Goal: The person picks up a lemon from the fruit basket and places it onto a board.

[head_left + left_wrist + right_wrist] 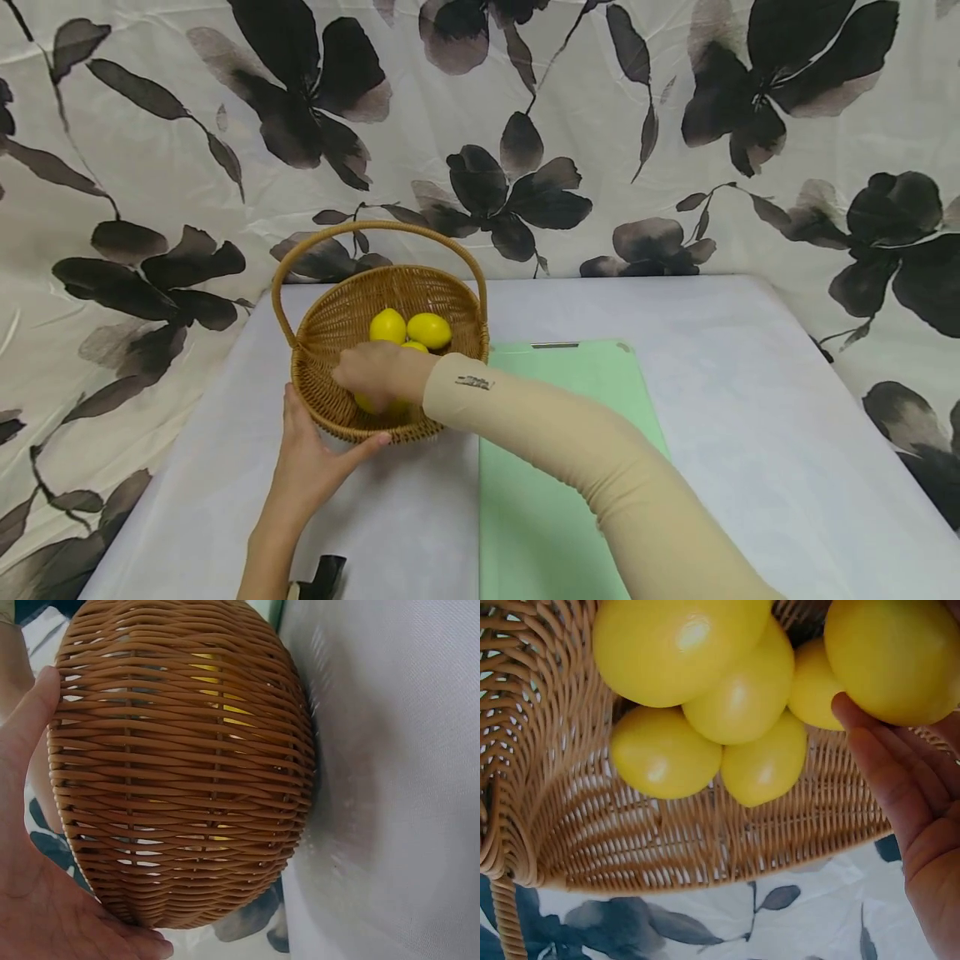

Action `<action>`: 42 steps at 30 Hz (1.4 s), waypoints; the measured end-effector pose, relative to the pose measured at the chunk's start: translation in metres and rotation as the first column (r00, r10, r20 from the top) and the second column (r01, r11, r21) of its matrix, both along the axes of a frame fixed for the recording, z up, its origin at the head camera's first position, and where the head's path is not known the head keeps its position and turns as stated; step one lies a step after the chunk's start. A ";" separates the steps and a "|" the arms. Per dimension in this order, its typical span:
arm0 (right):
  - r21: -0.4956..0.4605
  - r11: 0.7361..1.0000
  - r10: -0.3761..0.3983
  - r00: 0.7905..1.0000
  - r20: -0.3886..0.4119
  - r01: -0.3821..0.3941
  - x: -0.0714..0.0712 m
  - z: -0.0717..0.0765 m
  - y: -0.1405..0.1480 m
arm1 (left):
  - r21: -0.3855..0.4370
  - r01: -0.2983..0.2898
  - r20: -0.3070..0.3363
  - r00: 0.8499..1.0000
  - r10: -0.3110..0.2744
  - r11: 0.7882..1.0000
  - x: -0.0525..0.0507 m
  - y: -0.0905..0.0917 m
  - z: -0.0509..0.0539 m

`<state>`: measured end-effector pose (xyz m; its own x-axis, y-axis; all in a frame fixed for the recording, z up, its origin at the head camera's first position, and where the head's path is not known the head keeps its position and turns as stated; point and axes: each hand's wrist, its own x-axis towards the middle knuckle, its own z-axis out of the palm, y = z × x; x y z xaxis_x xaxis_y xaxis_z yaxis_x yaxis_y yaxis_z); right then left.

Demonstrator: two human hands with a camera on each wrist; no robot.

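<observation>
A brown wicker basket (341, 312) with a tall arched handle stands tilted on the table, its mouth facing me. Several yellow lemons (429, 331) lie inside it. My right hand (378, 371) reaches into the basket. In the right wrist view its fingers are bent around the lower side of one lemon (892, 660), and the thumb is mostly cut off at the edge. Other lemons (667, 754) cluster beside that one. My left hand (311, 462) rests against the basket's near left side, thumb along the rim and fingers stretched out along the weave.
A pale green board (558, 492) with a metal clip lies flat right of the basket, under my right forearm. The white-covered table (750, 417) extends to the right. Floral cloth (600, 167) hangs behind. A black strap (326, 575) shows by the left wrist.
</observation>
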<state>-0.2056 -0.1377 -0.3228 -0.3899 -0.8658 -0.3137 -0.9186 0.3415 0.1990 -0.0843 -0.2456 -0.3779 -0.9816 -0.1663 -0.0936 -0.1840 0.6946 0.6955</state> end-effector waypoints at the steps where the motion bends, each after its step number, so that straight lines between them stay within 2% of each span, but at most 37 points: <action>1: 0.004 1.000 -0.004 1.000 0.013 0.004 -0.001 0.002 0.000 | -0.001 0.002 -0.003 1.000 -0.002 1.000 0.000 0.000 0.000; 5: -0.003 1.000 -0.028 0.999 0.042 0.028 -0.005 0.010 0.002 | -0.017 0.003 0.010 1.000 -0.002 1.000 -0.001 0.000 0.000; 10: -0.084 0.995 -0.046 0.994 0.097 0.054 -0.008 0.014 0.005 | -0.035 -0.004 0.025 1.000 0.005 0.999 -0.001 -0.001 0.001; 14: -0.128 0.988 -0.076 0.990 0.120 0.092 -0.009 0.016 0.010 | -0.013 -0.006 0.027 1.000 0.006 1.000 -0.002 0.000 0.001; 18: -0.173 0.978 -0.093 0.987 0.130 0.115 -0.008 0.020 0.017 | -0.008 -0.008 0.028 1.000 0.008 1.000 -0.003 0.000 0.001; 25: -0.220 0.963 -0.128 0.984 0.126 0.153 -0.012 0.023 0.030 | -0.009 -0.012 0.066 0.998 0.013 1.000 -0.003 0.001 0.000; 36: -0.280 0.936 -0.185 0.974 0.127 0.214 -0.019 0.024 0.053 | 0.010 -0.023 -0.009 1.000 0.023 1.000 -0.003 0.003 -0.004; 42: -0.320 0.908 -0.248 0.962 0.111 0.270 -0.021 0.022 0.068 | -0.010 -0.014 0.050 0.999 0.015 1.000 -0.005 0.003 -0.001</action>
<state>-0.2267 -0.0696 -0.3009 -0.6027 -0.7956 -0.0617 -0.7960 0.6048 -0.0236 -0.0892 -0.2423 -0.3790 -0.9733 -0.1816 -0.1406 -0.2283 0.6985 0.6782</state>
